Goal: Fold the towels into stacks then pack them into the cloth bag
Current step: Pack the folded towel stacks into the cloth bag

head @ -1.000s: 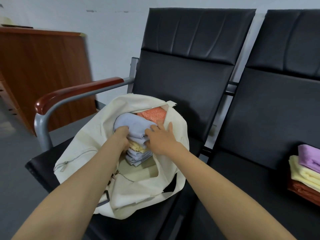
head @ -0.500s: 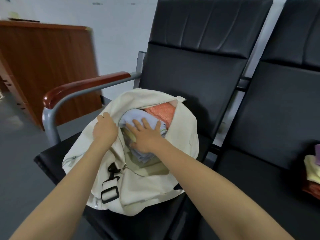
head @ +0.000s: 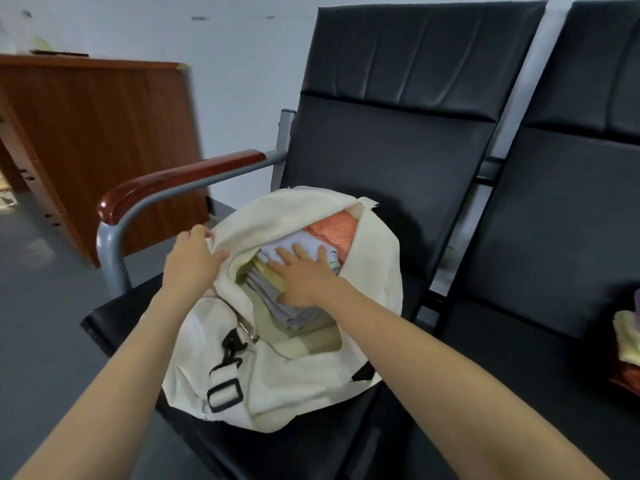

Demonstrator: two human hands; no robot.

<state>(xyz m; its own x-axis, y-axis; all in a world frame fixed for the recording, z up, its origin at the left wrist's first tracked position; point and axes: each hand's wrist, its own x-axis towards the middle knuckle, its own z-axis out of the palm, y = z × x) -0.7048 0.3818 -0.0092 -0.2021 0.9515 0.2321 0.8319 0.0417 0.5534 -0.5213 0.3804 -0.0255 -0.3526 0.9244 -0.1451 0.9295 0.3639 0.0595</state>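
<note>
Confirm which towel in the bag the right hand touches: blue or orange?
The blue towel, top of the near stack in the bag: the right hand lies flat on it. The orange towel sits behind it, untouched.

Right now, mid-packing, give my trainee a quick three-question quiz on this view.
1. True or false: the left hand grips the opening edge of the cloth bag.
2. The right hand presses flat on: A the orange towel, B the pale blue towel, C the armrest.
3. Fill in: more folded towels wait on the seat to the person's ____.
Key: 1 true; 2 B; 3 right.
</note>
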